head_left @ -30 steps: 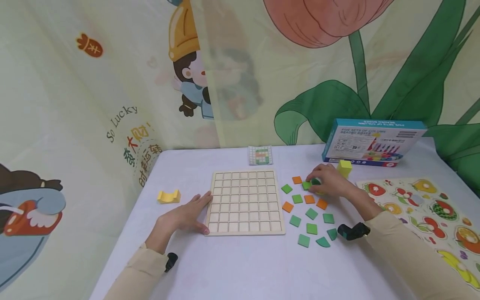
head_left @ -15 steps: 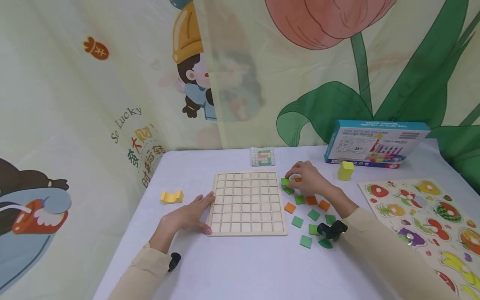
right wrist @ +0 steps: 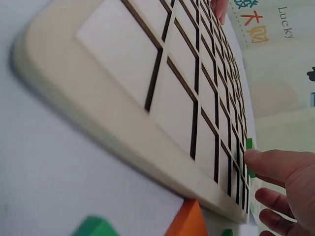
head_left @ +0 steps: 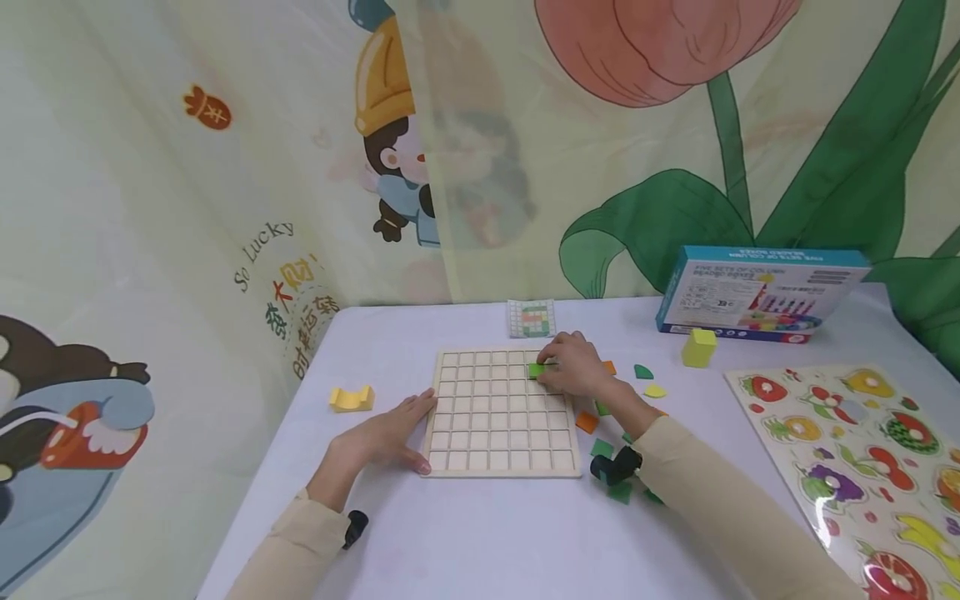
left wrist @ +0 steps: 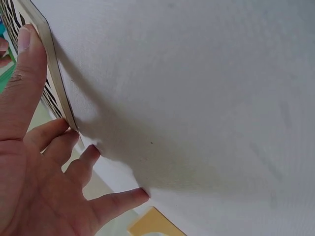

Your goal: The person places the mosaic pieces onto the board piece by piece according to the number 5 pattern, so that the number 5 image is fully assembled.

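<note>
A wooden grid board (head_left: 480,417) lies on the white table, its square cells bare apart from the spot under my right hand. That right hand (head_left: 573,367) pinches a green square tile (head_left: 535,371) between thumb and fingers, over the far right cells. In the right wrist view the thumb presses against the tile (right wrist: 250,143) at the board's far end. Along the board's left edge rests my left hand (head_left: 390,433), fingers spread. Its thumb (left wrist: 33,54) lies on the frame in the left wrist view, with fingertips against the side and the tabletop.
Loose green and orange tiles (head_left: 587,422) lie right of the board, partly under my right forearm. A pattern card (head_left: 531,319) sits behind it. Around stand a yellow arch block (head_left: 351,399), a yellow block (head_left: 699,348), a box (head_left: 757,296) and a fruit puzzle sheet (head_left: 806,433).
My right hand has moved left from the loose tiles to the board's upper right, picking up a green tile on the way. My left hand stays at the board's edge.
</note>
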`<action>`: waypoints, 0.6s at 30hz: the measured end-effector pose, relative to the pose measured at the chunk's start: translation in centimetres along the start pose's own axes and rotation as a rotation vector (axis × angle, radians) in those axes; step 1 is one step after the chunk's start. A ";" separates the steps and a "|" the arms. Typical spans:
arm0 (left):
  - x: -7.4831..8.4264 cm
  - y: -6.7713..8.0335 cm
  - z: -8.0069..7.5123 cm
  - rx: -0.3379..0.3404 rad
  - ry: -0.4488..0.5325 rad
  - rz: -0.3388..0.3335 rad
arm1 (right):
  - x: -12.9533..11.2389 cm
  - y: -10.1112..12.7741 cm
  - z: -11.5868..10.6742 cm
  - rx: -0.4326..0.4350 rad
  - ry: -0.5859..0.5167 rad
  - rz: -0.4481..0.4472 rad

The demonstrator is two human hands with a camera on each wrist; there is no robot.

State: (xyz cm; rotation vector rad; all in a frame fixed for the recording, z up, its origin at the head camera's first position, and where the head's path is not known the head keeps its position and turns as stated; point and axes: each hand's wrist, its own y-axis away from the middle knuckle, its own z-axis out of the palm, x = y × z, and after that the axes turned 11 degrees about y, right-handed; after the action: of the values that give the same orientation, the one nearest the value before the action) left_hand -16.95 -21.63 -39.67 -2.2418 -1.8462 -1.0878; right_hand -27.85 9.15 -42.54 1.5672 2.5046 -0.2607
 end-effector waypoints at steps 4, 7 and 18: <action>0.1 -0.1 0.2 0.000 -0.008 -0.004 | -0.2 -0.1 0.2 0.007 0.020 0.004; 0.1 -0.2 0.4 0.003 -0.020 -0.007 | -0.2 -0.1 0.3 0.002 0.018 0.018; 0.0 -0.2 0.3 0.018 -0.022 -0.033 | 0.2 -0.6 0.8 -0.027 -0.086 0.046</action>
State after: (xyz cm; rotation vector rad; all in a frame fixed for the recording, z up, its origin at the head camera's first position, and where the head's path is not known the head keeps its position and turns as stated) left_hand -16.93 -21.43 -40.00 -2.2303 -1.9006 -1.0510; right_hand -28.43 8.86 -43.37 1.5669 2.3945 -0.2797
